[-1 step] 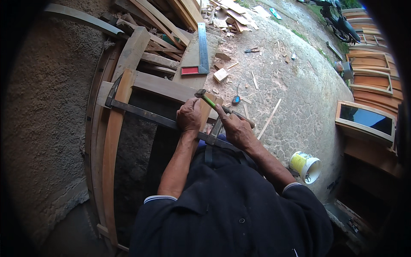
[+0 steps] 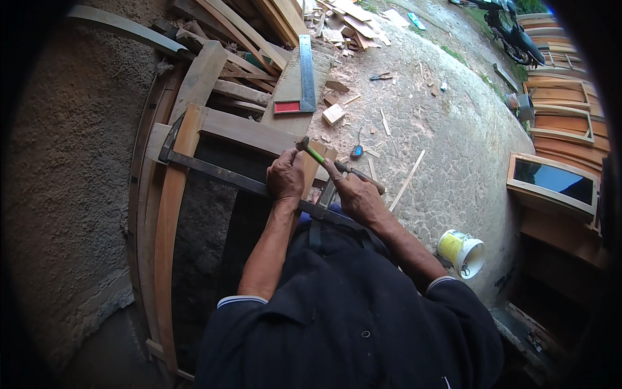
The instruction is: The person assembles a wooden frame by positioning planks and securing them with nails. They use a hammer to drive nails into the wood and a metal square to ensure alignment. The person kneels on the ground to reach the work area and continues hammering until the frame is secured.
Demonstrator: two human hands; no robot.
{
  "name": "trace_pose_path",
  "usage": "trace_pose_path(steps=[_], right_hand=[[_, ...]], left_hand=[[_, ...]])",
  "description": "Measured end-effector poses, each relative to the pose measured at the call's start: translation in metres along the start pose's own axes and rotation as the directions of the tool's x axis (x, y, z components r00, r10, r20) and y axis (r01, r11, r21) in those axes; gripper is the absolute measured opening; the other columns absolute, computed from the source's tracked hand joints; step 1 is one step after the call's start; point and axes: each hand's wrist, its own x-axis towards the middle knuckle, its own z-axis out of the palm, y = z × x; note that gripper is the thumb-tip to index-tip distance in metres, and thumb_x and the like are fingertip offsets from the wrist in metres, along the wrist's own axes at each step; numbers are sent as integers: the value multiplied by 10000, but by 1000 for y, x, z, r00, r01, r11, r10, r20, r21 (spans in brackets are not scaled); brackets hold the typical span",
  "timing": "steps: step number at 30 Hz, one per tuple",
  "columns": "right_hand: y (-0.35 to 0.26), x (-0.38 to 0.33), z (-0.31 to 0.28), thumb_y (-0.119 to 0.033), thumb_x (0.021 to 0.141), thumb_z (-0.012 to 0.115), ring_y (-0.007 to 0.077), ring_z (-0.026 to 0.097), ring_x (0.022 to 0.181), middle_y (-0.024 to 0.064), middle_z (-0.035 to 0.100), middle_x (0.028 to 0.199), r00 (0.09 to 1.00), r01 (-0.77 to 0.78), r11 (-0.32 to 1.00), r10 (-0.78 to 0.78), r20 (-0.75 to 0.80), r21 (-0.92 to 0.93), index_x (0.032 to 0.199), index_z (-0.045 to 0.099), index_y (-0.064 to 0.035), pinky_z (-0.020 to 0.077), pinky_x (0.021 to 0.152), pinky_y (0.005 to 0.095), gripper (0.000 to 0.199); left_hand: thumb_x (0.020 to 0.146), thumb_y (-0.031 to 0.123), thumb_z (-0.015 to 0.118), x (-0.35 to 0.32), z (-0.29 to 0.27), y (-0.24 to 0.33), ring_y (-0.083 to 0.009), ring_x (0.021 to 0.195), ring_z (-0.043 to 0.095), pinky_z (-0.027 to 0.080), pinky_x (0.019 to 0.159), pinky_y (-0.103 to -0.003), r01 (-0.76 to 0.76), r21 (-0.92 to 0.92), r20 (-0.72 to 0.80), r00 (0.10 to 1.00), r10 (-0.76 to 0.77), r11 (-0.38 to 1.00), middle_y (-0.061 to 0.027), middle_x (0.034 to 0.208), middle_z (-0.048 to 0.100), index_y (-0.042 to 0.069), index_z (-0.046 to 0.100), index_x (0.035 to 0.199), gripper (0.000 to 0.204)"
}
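My right hand (image 2: 359, 198) is closed round the handle of a hammer (image 2: 315, 154), the index finger stretched along the green and dark shaft. The hammer's head sits right at the closed fingers of my left hand (image 2: 286, 176); whatever they pinch is too small or hidden to make out. Both hands are over the near right corner of a wooden frame (image 2: 249, 131). A long metal bar clamp (image 2: 223, 174) spans the frame, passing under my left wrist; its far jaw grips the left rail, and its other jaw (image 2: 328, 194) stands beside my right hand.
A try square (image 2: 307, 74) lies on a plank beyond the frame. Scrap wood (image 2: 353, 26) is heaped behind. Pliers (image 2: 382, 76), a blue tape measure (image 2: 356, 151) and a tipped white bucket (image 2: 470, 256) are on the floor. A rough wall (image 2: 78, 162) borders the left.
The hammer head has tipped very slightly downward toward my left fingers. Otherwise both hands, the clamp and the frame look the same.
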Motion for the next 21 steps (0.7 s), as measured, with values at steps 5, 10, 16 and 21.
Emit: trace_pose_path(steps=[5, 10, 16, 21], right_hand=[[2, 3, 0, -36, 950, 525, 373, 658, 712, 196, 579, 870, 1000, -20, 999, 20, -6, 26, 1662, 187, -250, 541, 640, 515, 816], [10, 7, 2, -26, 935, 529, 378, 636, 662, 194, 561, 856, 999, -18, 1000, 17, -35, -21, 1661, 184, -290, 531, 633, 521, 846], [13, 6, 2, -19, 924, 531, 375, 628, 657, 195, 547, 822, 996, 14, 1000, -13, -89, 10, 1661, 191, -287, 525, 607, 512, 855], [7, 4, 4, -22, 917, 545, 364, 630, 659, 191, 542, 808, 964, 129, 989, -109, -241, 69, 1659, 210, -254, 518, 597, 503, 846]], left_hand=[[944, 273, 676, 1, 4, -2, -372, 868, 730, 570, 759, -471, 37, -70, -15, 999, -39, 997, -144, 915, 753, 146, 761, 1017, 169], [947, 259, 659, 11, 0, -4, -362, 869, 731, 565, 764, -469, -6, -103, 6, 1000, 7, 995, -142, 923, 756, 127, 760, 1029, 185], [970, 336, 626, 103, -36, 7, -324, 818, 678, 490, 772, -481, -410, 419, -105, 864, 492, 810, -97, 801, 713, 134, 767, 916, 252], [984, 479, 577, 153, -33, 6, -303, 861, 658, 459, 837, -464, -628, 485, 306, 773, 555, 608, -106, 819, 707, 97, 761, 735, 492]])
